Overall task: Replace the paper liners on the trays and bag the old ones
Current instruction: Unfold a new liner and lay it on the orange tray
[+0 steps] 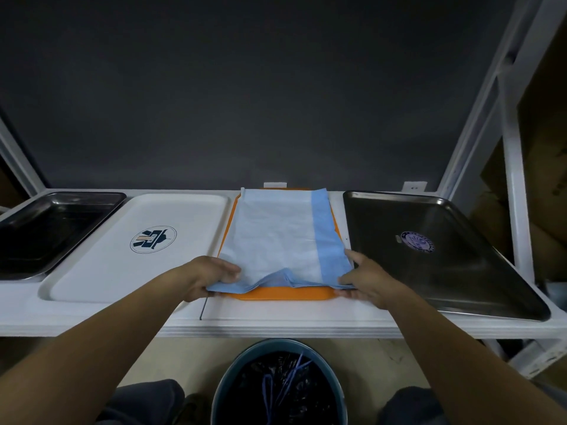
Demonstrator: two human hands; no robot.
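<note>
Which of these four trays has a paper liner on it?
The orange tray, between the white tray and the big steel tray; only it carries a blue liner. The others have none.

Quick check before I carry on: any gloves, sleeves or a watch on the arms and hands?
No gloves on the left hand or the right hand. Both forearms are bare to the frame's edge: no sleeves, watch, bands or rings show.
</note>
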